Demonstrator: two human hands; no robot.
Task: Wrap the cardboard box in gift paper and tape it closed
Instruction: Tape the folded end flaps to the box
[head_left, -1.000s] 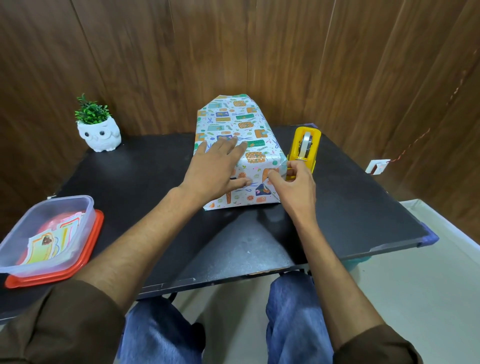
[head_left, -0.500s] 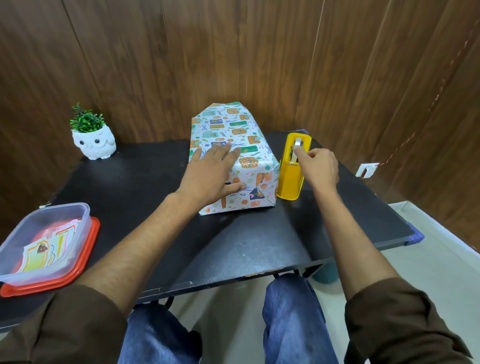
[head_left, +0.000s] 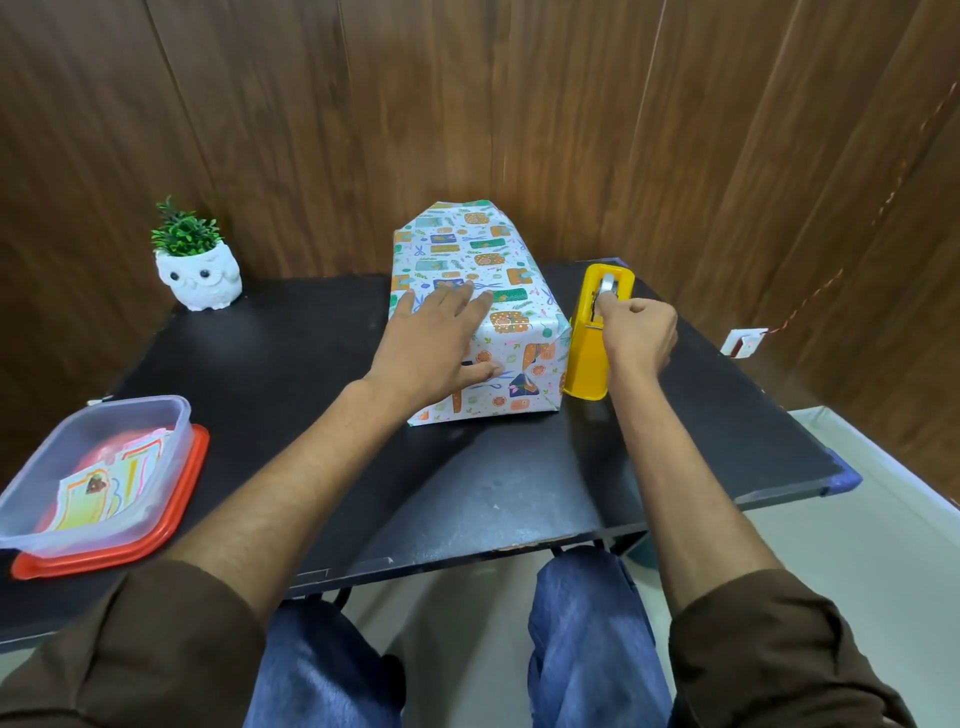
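Head view only. Shows the box lying mid-table, long axis running away toward the wall, gift paper all round it, the near end folded into triangular flaps. Has the left hand spread flat on top near the front, fingers straight, thumb down over the near face, pressing rather than gripping. Has the right hand curled at the top of the yellow dispenser just beside the box's right side, thumb and forefinger pinched at the tape by the cutter; cannot tell whether a strip is free yet. Looks light and stiff underneath, with a thin, slick skin of paper liable to slide, crease or tear at the corners. Best held by flat palm pressure on top or on opposite faces, never by plucking a flap. Probably needs the near flaps pinned while tape goes across. Off to the left, well apart: a plastic tub and an owl pot.
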